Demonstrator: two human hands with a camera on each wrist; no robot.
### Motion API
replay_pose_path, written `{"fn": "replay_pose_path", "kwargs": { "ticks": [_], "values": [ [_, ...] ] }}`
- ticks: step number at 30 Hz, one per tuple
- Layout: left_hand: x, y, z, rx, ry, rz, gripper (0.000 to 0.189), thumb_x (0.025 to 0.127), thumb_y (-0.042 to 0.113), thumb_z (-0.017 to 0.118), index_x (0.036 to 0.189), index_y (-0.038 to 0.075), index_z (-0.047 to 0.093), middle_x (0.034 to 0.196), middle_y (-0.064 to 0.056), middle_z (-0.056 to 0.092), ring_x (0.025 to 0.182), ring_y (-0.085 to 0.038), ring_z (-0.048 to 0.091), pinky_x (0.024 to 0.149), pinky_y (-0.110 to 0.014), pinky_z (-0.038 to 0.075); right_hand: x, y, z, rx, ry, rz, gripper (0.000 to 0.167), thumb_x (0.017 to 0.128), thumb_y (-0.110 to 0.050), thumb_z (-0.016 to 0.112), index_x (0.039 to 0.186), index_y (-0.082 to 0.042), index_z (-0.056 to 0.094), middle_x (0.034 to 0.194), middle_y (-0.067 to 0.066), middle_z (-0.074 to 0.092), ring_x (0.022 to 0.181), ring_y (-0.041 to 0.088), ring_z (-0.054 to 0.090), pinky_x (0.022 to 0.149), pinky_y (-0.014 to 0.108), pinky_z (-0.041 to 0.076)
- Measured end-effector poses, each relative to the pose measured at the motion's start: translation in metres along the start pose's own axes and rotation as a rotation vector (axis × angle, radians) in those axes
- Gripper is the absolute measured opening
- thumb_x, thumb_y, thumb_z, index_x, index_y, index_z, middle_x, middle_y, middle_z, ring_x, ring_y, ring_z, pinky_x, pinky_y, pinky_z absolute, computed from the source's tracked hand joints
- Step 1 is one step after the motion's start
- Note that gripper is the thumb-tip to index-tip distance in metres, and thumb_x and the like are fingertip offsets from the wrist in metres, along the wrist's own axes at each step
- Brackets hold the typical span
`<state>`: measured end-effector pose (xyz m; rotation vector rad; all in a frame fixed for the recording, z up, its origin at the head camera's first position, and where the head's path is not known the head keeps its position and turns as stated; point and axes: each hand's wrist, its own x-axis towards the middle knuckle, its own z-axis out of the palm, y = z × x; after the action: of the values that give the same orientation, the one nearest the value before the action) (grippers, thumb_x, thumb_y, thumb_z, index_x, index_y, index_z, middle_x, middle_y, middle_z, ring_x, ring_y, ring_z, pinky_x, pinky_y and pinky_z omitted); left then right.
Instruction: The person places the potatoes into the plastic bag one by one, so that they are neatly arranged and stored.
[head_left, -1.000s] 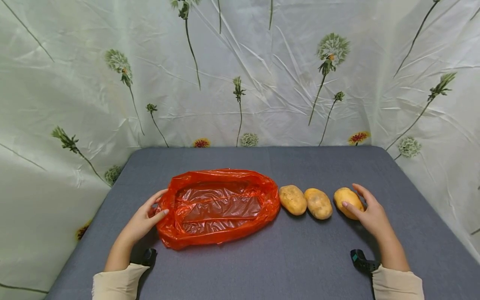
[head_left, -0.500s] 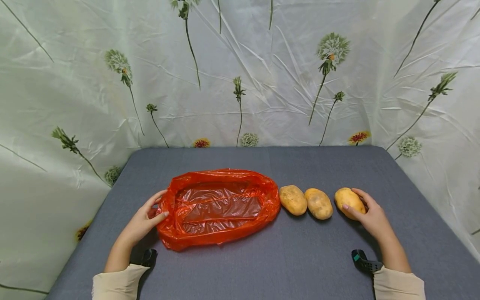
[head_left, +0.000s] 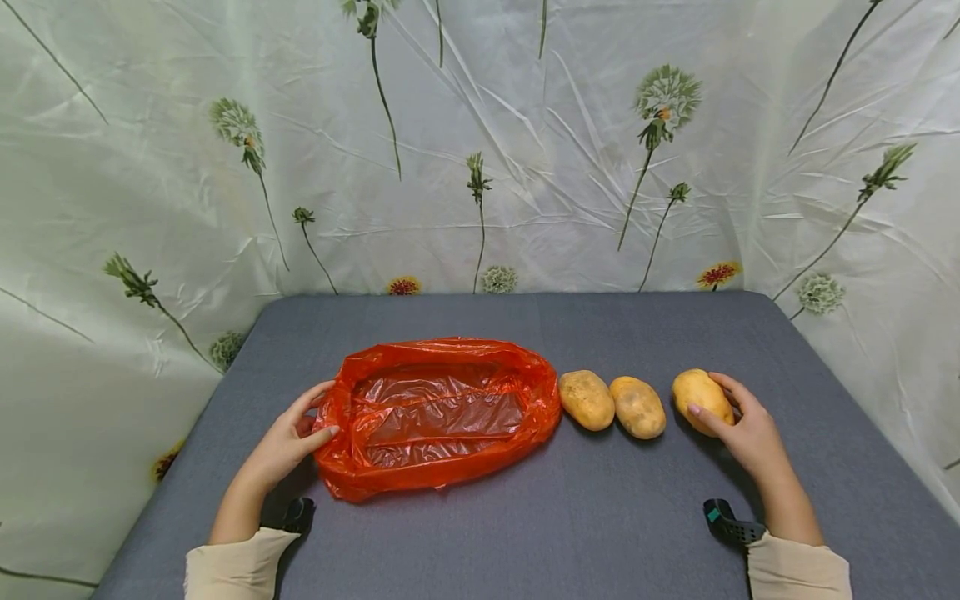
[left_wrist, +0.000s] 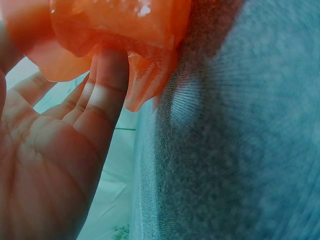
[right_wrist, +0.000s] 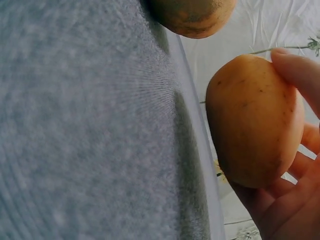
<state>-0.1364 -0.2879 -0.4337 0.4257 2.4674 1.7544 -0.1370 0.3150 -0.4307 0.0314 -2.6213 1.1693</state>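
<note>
A red plastic bag [head_left: 442,477] lies on the table with its mouth spread wide and its rim rolled outward. My left hand [head_left: 281,446] holds the bag's left end between thumb and fingers. In the left wrist view, fingertips [left_wrist: 111,67] go in under the bag's folded edge. At the right, my right hand [head_left: 750,433] grips a yellow potato [head_left: 697,398], thumb on the near side and fingers around the far side. The right wrist view shows this potato [right_wrist: 252,120] raised off the cloth, its shadow below.
Between the bag and my right hand lie two more potatoes, one potato [head_left: 586,400] against the bag's right end and another potato [head_left: 637,407] beside it. Grey cloth covers the table [head_left: 510,542]. Behind hangs a pale flowered curtain [head_left: 442,208].
My right hand has closed around the rightmost potato and lifted it slightly, a little to the right. The left hand and the bag have stayed nearly still.
</note>
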Motion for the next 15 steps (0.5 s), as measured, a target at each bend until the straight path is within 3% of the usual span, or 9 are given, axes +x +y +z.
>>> {"fn": "replay_pose_path", "kwargs": {
  "ticks": [2,7,10,13,14,15],
  "values": [
    [0.0,-0.001,0.0,-0.009,-0.006,0.011,0.061,0.086,0.002,0.057,0.138,0.004,0.025,0.128,-0.028,0.031,0.08,-0.014,0.059,0.062,-0.031,0.051,0.0,-0.002,0.0,0.013,0.01,-0.009,0.06,0.08,-0.021,0.068,0.13,-0.002,0.042,0.119,0.027,0.048,0.089,-0.016,0.035,0.068,0.008,0.032],
    [0.0,-0.002,-0.001,-0.016,-0.012,0.028,0.061,0.086,0.0,0.057,0.138,0.003,0.025,0.127,-0.028,0.033,0.08,-0.015,0.06,0.062,-0.031,0.051,0.002,-0.007,-0.001,0.015,0.045,-0.042,0.059,0.079,-0.017,0.07,0.128,0.0,0.043,0.12,0.026,0.047,0.09,-0.012,0.038,0.068,0.008,0.032],
    [0.001,-0.002,0.0,-0.015,-0.009,0.032,0.061,0.086,0.0,0.057,0.138,0.003,0.026,0.126,-0.028,0.034,0.081,-0.015,0.06,0.062,-0.031,0.051,0.003,-0.011,-0.001,0.009,0.054,-0.051,0.059,0.079,-0.017,0.07,0.129,0.0,0.043,0.121,0.026,0.045,0.1,0.009,0.048,0.069,0.007,0.031],
    [0.001,-0.002,0.0,-0.013,-0.007,0.031,0.062,0.085,0.0,0.058,0.138,0.003,0.026,0.126,-0.028,0.035,0.081,-0.014,0.06,0.062,-0.031,0.051,0.003,-0.015,-0.001,0.011,0.063,-0.056,0.06,0.078,-0.016,0.07,0.13,0.0,0.042,0.122,0.026,0.044,0.103,0.032,0.048,0.07,0.005,0.031],
    [0.001,-0.002,0.0,-0.012,-0.006,0.03,0.062,0.085,0.0,0.058,0.138,0.003,0.026,0.126,-0.028,0.035,0.081,-0.014,0.06,0.063,-0.031,0.051,0.003,-0.017,-0.001,0.015,0.066,-0.062,0.06,0.078,-0.015,0.071,0.129,0.0,0.042,0.122,0.025,0.044,0.103,0.036,0.047,0.07,0.005,0.031],
    [0.001,-0.002,0.0,-0.011,-0.006,0.031,0.062,0.085,0.0,0.058,0.138,0.003,0.026,0.126,-0.028,0.035,0.082,-0.014,0.06,0.063,-0.031,0.051,0.003,-0.019,-0.001,0.013,0.071,-0.069,0.06,0.077,-0.014,0.071,0.129,-0.001,0.043,0.122,0.024,0.044,0.104,0.031,0.047,0.07,0.005,0.031]
  ]
}}
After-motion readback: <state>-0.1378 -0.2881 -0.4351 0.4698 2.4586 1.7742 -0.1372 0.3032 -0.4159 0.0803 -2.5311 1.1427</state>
